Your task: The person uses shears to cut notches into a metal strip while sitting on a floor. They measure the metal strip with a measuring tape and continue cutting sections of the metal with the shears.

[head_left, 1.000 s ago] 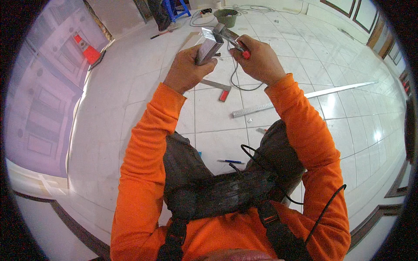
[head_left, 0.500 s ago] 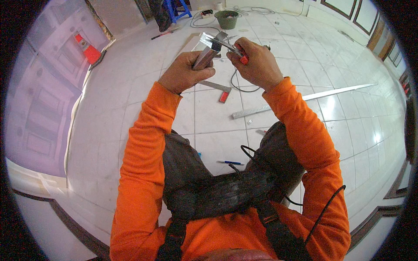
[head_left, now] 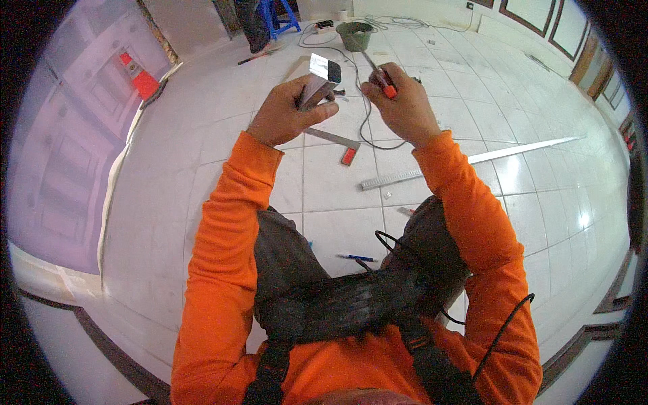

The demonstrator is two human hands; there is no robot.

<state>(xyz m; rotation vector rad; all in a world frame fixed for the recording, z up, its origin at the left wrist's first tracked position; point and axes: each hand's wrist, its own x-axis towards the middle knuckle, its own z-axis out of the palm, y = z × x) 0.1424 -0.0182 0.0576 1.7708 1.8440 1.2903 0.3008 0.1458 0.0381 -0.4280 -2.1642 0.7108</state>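
In my left hand (head_left: 289, 111), fingers closed round it, is a short metal channel or tube (head_left: 317, 88). Its upper end looks dark inside, and a bright flat face catches the light beside it. My right hand (head_left: 405, 101) grips a slim metal hand tool with a red-orange handle end (head_left: 389, 91); its exact kind is unclear. The tool points up and away, apart from the channel. On the floor beyond my knees lies a try square (head_left: 334, 138) with a red-marked stock. To its right rests a long silver metal strip (head_left: 395, 177).
A blue pen (head_left: 358, 258) lies between my legs. Farther off stand a dark green bucket (head_left: 354, 37), a blue stool (head_left: 278, 17) and a person's leg (head_left: 251, 27). A black cable (head_left: 366, 125) runs across the white tiles. An orange cone (head_left: 140, 79) is at left.
My right hand has drawn the tool away from the channel's end, to the right, and tilted it more upright. My left hand keeps hold of the channel, now turned slightly.
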